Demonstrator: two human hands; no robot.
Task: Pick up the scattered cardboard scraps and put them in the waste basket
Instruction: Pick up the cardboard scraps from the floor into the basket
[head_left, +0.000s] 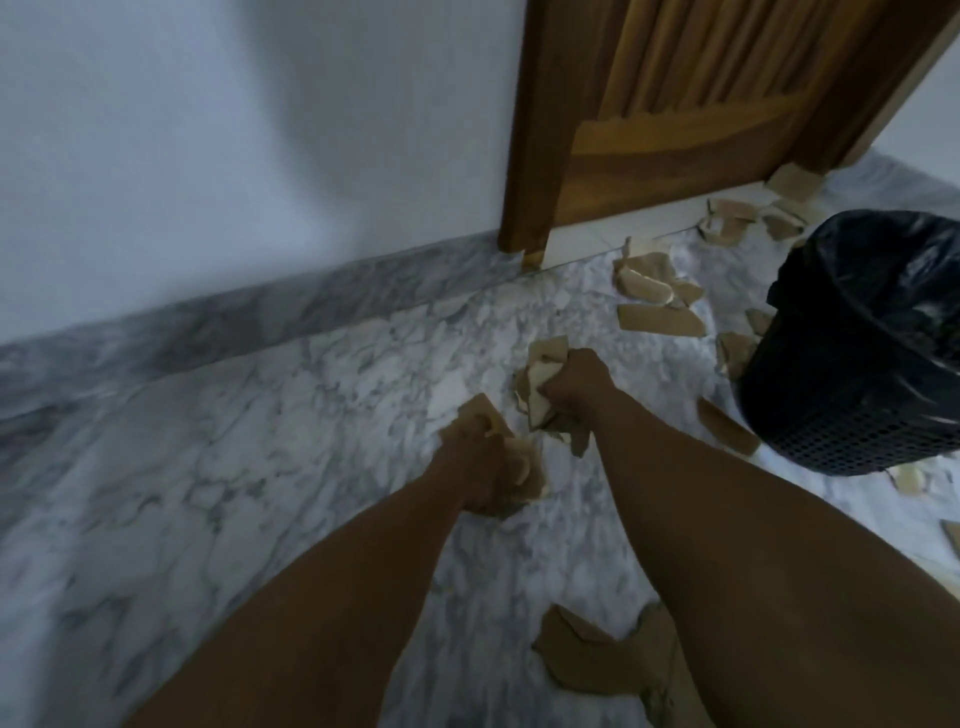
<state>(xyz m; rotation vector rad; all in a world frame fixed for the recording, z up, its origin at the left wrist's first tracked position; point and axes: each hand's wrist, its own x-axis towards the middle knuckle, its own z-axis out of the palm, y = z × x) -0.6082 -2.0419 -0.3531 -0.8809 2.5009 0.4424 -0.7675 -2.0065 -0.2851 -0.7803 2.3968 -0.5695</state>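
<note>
Clutching fistfuls of scraps (543, 387), the right hand (574, 384) and left hand (480, 467) were closed tight above the floor (260, 441); carrying both loads over the basket (878, 332) before letting go seemed wisest.

Torn tan cardboard scraps (658, 317) lie scattered flat on the marble floor, most in a loose trail from the door's foot toward the waste basket (862, 353). The basket is black mesh, lined with a black bag, upright at right, with a scrap (724, 426) touching its base.
</note>
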